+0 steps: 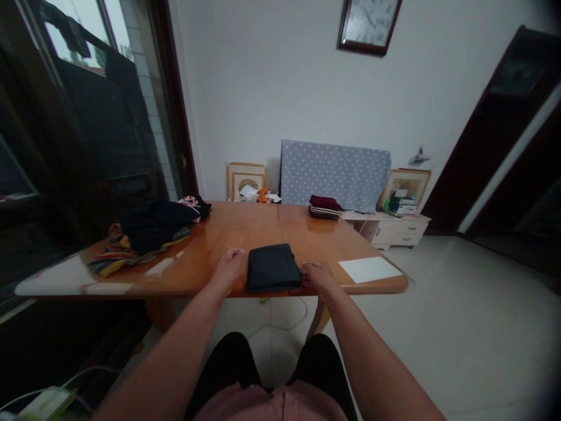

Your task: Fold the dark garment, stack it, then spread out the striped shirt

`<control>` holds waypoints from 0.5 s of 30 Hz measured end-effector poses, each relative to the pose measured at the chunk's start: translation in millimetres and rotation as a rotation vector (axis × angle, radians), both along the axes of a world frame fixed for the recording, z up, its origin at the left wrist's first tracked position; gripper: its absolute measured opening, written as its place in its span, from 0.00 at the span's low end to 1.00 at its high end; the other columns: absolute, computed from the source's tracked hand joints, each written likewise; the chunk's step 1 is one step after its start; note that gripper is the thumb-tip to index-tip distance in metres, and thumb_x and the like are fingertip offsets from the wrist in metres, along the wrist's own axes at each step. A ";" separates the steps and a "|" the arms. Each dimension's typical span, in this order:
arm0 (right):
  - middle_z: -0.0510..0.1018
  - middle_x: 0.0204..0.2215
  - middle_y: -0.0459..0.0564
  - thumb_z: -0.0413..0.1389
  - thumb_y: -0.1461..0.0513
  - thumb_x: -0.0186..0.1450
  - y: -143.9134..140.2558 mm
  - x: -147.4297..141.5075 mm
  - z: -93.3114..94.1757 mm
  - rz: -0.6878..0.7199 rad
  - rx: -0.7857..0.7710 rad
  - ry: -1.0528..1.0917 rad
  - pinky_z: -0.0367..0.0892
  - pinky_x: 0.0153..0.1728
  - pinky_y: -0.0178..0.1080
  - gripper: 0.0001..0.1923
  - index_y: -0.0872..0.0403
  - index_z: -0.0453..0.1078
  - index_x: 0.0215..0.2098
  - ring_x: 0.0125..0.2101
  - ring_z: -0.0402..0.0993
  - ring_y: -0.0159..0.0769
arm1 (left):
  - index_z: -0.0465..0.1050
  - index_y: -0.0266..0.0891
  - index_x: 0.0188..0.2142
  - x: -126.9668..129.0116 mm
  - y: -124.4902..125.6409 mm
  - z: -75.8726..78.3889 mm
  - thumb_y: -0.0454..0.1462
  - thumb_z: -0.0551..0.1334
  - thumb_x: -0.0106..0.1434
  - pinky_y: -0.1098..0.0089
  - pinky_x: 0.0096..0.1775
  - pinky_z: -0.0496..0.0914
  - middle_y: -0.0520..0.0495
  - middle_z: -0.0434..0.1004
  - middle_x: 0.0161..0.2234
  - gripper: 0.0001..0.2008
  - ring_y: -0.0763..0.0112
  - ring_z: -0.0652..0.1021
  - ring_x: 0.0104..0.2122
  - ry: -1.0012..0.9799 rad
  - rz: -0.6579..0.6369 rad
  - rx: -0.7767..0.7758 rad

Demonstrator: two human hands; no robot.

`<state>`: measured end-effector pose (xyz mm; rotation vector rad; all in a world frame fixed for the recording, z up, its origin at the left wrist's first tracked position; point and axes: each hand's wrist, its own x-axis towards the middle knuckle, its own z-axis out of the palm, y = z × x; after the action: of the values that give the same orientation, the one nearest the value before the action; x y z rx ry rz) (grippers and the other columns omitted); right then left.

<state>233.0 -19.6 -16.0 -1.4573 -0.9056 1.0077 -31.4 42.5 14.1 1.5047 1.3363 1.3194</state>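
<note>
A: Lying at the near edge of the wooden table (210, 257), the folded dark garment (272, 268) forms a compact rectangle, flat, with its front fold just overhanging the table rim.

B: Hand positions?

A: The left hand (228, 266) rests on the table just beside the garment's left edge, fingers curled loosely, holding nothing. The right hand (316, 275) touches the garment's near right corner; whether its fingers pinch the cloth or merely press on it cannot be told from this view.

B: Step in hand?

A: Judged from the layout: the fold appears complete, and the hands are squaring or steadying the bundle.

B: Requirement for the next move?

A: Probably both hands gripping the two sides evenly, so that the layers do not slip apart on lifting. The polished surface looks slick, so sliding would also be easy.

B: Surroundings?

A: A heap of unfolded clothes (144, 234) lies at the left end of the table, well apart. A stack of folded items (325, 207) sits at the far edge. A white sheet (369, 269) lies near the right hand.
</note>
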 end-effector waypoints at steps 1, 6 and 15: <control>0.79 0.28 0.51 0.57 0.52 0.62 0.2 -0.2 1.8 0.012 -0.012 0.011 0.72 0.30 0.37 0.12 0.52 0.68 0.31 0.29 0.77 0.37 | 0.73 0.39 0.35 -3.4 -1.3 -3.5 0.44 0.60 0.60 0.70 0.39 0.68 0.46 0.77 0.33 0.11 0.64 0.76 0.38 -0.001 -0.001 -0.018; 0.79 0.28 0.51 0.60 0.46 0.59 2.5 -3.1 14.7 0.059 -0.098 -0.053 0.69 0.27 0.37 0.18 0.53 0.70 0.32 0.28 0.75 0.37 | 0.72 0.40 0.34 -6.6 -6.8 -16.0 0.44 0.59 0.62 0.68 0.38 0.67 0.46 0.76 0.32 0.10 0.63 0.76 0.36 0.100 -0.040 -0.048; 0.73 0.18 0.51 0.68 0.49 0.52 14.9 -14.7 36.1 0.059 -0.233 -0.370 0.57 0.23 0.39 0.18 0.53 0.70 0.23 0.21 0.68 0.38 | 0.71 0.39 0.48 2.9 -19.6 -18.9 0.45 0.59 0.65 0.62 0.51 0.68 0.39 0.77 0.48 0.16 0.59 0.77 0.47 0.390 -0.111 0.185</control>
<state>218.3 -4.8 20.1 -1.8638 -1.1283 0.9245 -28.4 22.9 -4.8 2.0129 1.3676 1.1417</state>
